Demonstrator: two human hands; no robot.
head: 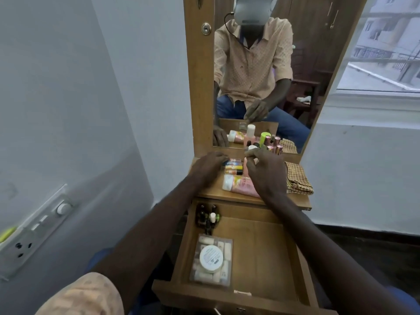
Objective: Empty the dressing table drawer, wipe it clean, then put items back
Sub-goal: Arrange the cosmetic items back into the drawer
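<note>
The dressing table drawer [268, 253] is pulled open below me. Its back left corner holds several small dark bottles [208, 217]. Nearer, a clear plastic box [212, 261] has a round white jar [211, 258] on top. On the tabletop [211, 189] lie a pink tube [238, 184], small colourful tubes [233, 167] and a pink bottle [246, 168] with a white cap. My left hand [210, 164] reaches over the tabletop, fingertips touching the colourful tubes. My right hand [266, 172] pinches the pink bottle at its cap.
A folded checked cloth [297, 178] lies at the tabletop's right end. The mirror [261, 64] stands right behind the items. A wall with a switch panel [36, 233] is on the left, and a window [386, 53] on the right.
</note>
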